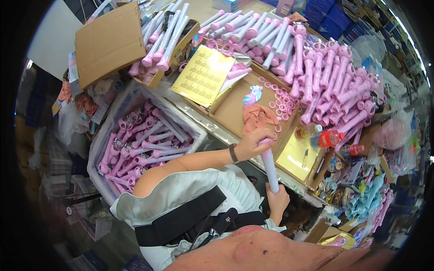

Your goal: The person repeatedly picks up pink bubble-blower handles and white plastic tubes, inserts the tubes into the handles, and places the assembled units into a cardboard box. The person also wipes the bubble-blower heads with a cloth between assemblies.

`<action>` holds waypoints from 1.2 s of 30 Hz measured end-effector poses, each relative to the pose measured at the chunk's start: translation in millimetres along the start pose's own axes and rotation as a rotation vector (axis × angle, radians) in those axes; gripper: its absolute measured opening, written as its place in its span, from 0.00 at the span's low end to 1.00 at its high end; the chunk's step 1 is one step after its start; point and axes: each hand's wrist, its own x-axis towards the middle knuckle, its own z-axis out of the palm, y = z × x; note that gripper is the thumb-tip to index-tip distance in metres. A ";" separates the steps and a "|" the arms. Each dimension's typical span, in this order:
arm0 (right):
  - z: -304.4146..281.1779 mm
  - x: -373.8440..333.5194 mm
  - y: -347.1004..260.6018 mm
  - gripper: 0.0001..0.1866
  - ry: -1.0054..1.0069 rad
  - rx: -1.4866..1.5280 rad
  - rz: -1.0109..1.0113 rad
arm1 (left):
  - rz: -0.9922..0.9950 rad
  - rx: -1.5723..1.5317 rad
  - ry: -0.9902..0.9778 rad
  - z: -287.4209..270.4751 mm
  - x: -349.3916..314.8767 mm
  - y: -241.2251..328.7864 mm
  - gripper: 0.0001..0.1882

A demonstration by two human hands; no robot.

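At the left, a white plastic crate (pixel 199 134) held pink-and-white wands. Beyond it, near a cardboard tray (pixel 229 108), the left hand (pixel 257 143) was closed around the pink end of a wand (pixel 270 167), beside an orange-brown cloth (pixel 260 116). The wand slanted down to the right hand (pixel 277 198), whose fingers wrapped its pale end. Farther right, pink handles (pixel 334 86) lay heaped.

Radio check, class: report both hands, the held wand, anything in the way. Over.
Left hand gripping wand at its pink end; right hand gripping the pale end. Wand slanted between both hands. Orange cloth beside left hand; no blockage seen.
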 end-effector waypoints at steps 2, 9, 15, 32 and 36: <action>-17.2 -5.8 15.9 0.23 0.019 0.068 -0.025 | -0.076 -0.053 0.006 28.7 10.1 4.2 0.07; -55.1 -20.8 106.9 0.26 -0.063 0.282 0.071 | -0.371 -0.812 -0.022 164.1 23.3 1.6 0.23; -25.4 -31.7 172.4 0.22 0.029 0.940 -0.016 | -0.642 -0.677 -0.220 239.9 -2.9 3.0 0.23; 150.1 -146.0 498.1 0.25 1.435 0.796 1.117 | -0.574 -0.464 -0.120 230.3 48.0 -8.6 0.16; 133.2 -149.4 488.1 0.22 1.449 1.073 0.947 | -0.559 -0.469 -0.107 236.4 43.9 -3.9 0.17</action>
